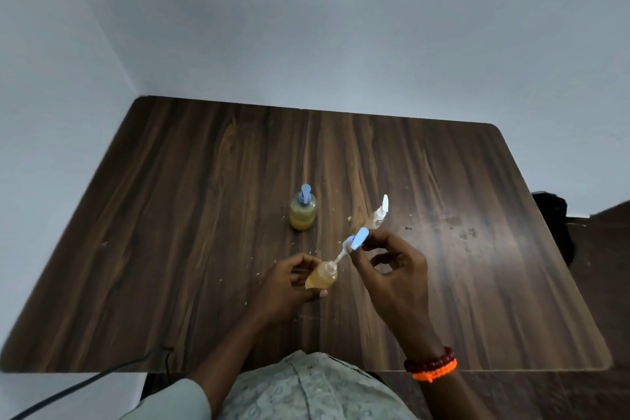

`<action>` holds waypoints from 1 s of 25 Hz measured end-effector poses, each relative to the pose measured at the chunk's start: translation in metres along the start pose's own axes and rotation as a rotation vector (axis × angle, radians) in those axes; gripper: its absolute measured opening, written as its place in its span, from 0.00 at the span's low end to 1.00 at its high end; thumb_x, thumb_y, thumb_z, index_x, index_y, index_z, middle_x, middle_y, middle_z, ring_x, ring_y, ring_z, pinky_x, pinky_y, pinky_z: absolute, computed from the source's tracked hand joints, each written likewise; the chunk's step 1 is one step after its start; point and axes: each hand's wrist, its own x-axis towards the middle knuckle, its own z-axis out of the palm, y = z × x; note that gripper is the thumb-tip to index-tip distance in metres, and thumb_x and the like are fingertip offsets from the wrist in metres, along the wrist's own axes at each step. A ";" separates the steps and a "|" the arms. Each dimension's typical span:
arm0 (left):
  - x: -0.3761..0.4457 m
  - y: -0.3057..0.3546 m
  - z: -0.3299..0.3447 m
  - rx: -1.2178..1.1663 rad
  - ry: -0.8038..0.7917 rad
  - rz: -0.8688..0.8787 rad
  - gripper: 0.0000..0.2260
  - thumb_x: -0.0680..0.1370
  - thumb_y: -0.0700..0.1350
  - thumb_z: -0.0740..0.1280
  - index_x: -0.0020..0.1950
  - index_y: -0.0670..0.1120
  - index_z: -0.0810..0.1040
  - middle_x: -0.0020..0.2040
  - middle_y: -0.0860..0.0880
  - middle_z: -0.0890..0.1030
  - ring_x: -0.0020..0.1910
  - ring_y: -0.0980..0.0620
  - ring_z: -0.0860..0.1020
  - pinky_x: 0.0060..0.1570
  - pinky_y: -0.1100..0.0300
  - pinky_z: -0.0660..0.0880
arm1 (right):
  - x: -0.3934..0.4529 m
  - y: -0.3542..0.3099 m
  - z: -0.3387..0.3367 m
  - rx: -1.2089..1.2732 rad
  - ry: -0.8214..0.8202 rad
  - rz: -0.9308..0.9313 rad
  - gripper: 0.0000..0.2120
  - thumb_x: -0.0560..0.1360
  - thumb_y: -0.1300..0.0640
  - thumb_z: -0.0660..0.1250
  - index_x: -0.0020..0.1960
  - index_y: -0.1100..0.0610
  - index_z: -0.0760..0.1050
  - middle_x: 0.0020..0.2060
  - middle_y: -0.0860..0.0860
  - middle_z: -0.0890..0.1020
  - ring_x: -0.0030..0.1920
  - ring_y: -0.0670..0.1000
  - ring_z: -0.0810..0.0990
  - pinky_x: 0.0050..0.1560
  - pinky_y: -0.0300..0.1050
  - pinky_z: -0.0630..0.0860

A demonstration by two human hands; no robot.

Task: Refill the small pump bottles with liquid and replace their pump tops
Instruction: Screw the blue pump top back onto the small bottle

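While the left hand (289, 286) curls round a small amber bottle (322, 278) at lower centre of the frame, tilting its open neck up and to the right, the right hand (392, 269) pinches a blue pump top (356, 239) between thumb and fingertips just above and right of it. From that top a white dip tube (337, 257) slants down into the bottle's neck — the top is not seated. 2 more bottles sit further up the table (170, 215): a yellow-filled one with a blue pump (303, 210), upright at centre, and a clear one with a white pump (377, 216) — seemingly leaning — just beyond the right hand's fingers.
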 end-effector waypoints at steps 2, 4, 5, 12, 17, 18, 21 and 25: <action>0.001 0.002 0.000 0.003 -0.001 0.018 0.20 0.69 0.39 0.82 0.58 0.49 0.84 0.57 0.54 0.87 0.56 0.58 0.85 0.54 0.65 0.82 | -0.001 0.004 0.001 -0.023 -0.023 0.004 0.09 0.76 0.62 0.78 0.54 0.54 0.85 0.45 0.45 0.87 0.47 0.47 0.86 0.41 0.37 0.82; 0.001 0.004 0.000 0.021 -0.006 0.036 0.20 0.69 0.41 0.82 0.58 0.51 0.84 0.57 0.55 0.87 0.57 0.58 0.85 0.55 0.64 0.82 | -0.002 0.007 0.003 -0.020 -0.034 0.009 0.09 0.76 0.60 0.79 0.54 0.53 0.86 0.45 0.45 0.88 0.47 0.45 0.86 0.40 0.32 0.79; 0.001 0.005 -0.001 0.026 -0.005 0.039 0.19 0.69 0.41 0.82 0.58 0.52 0.84 0.57 0.56 0.87 0.57 0.58 0.85 0.56 0.63 0.83 | -0.003 0.009 0.004 -0.008 -0.047 0.013 0.09 0.75 0.60 0.79 0.54 0.53 0.86 0.45 0.44 0.88 0.47 0.45 0.86 0.40 0.30 0.78; 0.004 0.011 -0.001 0.016 0.007 0.070 0.19 0.69 0.41 0.82 0.57 0.54 0.84 0.57 0.56 0.87 0.57 0.56 0.85 0.56 0.56 0.84 | -0.004 0.021 0.013 -0.019 -0.177 0.051 0.14 0.75 0.56 0.80 0.59 0.52 0.84 0.50 0.43 0.88 0.52 0.44 0.87 0.42 0.35 0.82; 0.004 0.013 -0.001 0.053 -0.001 0.084 0.18 0.70 0.46 0.81 0.57 0.58 0.83 0.59 0.59 0.86 0.59 0.59 0.84 0.59 0.54 0.84 | -0.002 0.021 0.015 -0.130 -0.189 0.033 0.20 0.72 0.52 0.82 0.61 0.52 0.82 0.51 0.46 0.85 0.51 0.45 0.83 0.47 0.45 0.82; 0.004 0.012 -0.001 0.049 -0.006 0.074 0.18 0.70 0.46 0.81 0.57 0.58 0.83 0.59 0.58 0.86 0.59 0.59 0.84 0.59 0.52 0.84 | -0.002 0.020 0.013 -0.111 -0.216 0.032 0.25 0.71 0.52 0.82 0.65 0.52 0.80 0.54 0.45 0.85 0.54 0.43 0.83 0.50 0.42 0.82; 0.004 0.012 -0.002 0.032 -0.001 0.065 0.19 0.68 0.47 0.81 0.57 0.57 0.83 0.58 0.58 0.86 0.58 0.58 0.84 0.60 0.49 0.84 | 0.001 0.020 0.009 -0.035 -0.271 0.047 0.33 0.73 0.56 0.81 0.74 0.51 0.72 0.59 0.43 0.85 0.61 0.38 0.82 0.58 0.32 0.80; 0.005 0.012 -0.002 0.051 -0.028 0.051 0.18 0.70 0.47 0.81 0.57 0.57 0.83 0.58 0.57 0.86 0.59 0.58 0.84 0.60 0.47 0.84 | 0.001 0.017 0.017 -0.067 -0.201 0.065 0.32 0.70 0.55 0.83 0.70 0.46 0.74 0.51 0.47 0.83 0.52 0.41 0.82 0.49 0.34 0.78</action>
